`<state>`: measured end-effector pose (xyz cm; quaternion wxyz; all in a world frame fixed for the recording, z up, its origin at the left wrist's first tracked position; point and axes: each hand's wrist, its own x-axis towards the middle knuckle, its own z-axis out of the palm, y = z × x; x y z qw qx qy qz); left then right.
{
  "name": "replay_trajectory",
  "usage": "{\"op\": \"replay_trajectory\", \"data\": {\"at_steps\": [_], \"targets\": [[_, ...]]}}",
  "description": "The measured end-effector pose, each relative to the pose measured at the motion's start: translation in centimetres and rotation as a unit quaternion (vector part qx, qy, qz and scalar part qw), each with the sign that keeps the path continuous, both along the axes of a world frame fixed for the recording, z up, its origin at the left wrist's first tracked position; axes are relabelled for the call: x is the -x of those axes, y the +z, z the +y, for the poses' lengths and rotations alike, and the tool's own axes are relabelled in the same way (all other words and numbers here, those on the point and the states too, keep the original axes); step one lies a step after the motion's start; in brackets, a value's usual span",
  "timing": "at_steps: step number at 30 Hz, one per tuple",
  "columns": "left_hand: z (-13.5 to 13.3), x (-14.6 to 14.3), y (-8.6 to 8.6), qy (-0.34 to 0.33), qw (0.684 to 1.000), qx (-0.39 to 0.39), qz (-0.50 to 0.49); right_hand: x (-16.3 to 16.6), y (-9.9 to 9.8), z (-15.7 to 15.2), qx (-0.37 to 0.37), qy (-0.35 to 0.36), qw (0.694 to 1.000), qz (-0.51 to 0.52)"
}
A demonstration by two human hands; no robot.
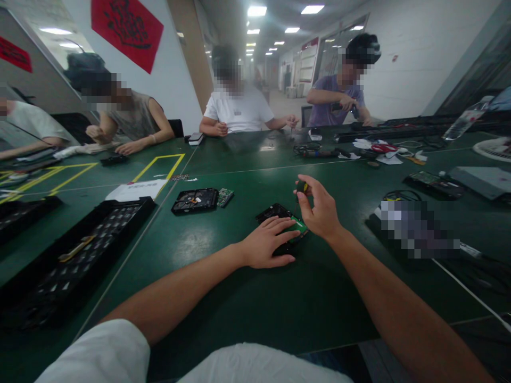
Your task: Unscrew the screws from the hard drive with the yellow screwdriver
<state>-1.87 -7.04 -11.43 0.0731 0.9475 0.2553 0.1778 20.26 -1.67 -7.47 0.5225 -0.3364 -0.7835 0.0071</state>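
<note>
My left hand (266, 243) lies flat, fingers spread, on a black hard drive (273, 212) with a green circuit board (298, 225) on the dark green table (223, 298). My right hand (318, 208) is closed round a small screwdriver with a black and yellow handle (302, 186), held upright over the drive. The screwdriver's tip is hidden behind my fingers.
A second opened hard drive (195, 200) with a loose green board (225, 196) lies to the left. Black trays (67, 255) stand at the left edge. Three people sit across the table. Cables, tools and a blurred-out object (415, 229) are on the right.
</note>
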Motion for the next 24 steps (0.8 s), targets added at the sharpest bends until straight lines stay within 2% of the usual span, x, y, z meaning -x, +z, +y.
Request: {"op": "replay_trajectory", "data": {"at_steps": [7,11,16,24], "targets": [[0.01,-0.09,-0.13,-0.005,1.0,-0.004,-0.018,-0.05,0.52,-0.05,-0.059,-0.06,0.996,-0.002],[-0.06,-0.04,-0.1,-0.003,0.999,0.001,-0.037,-0.3,0.22,0.26,-0.032,-0.06,0.997,0.02],[-0.13,0.07,-0.15,0.038,0.996,0.002,-0.077,-0.22,-0.21,0.31,0.0,-0.005,1.0,0.025],[0.02,0.07,-0.65,0.094,0.989,-0.031,-0.113,-0.26,0.65,-0.07,-0.057,-0.066,0.996,0.008]]}}
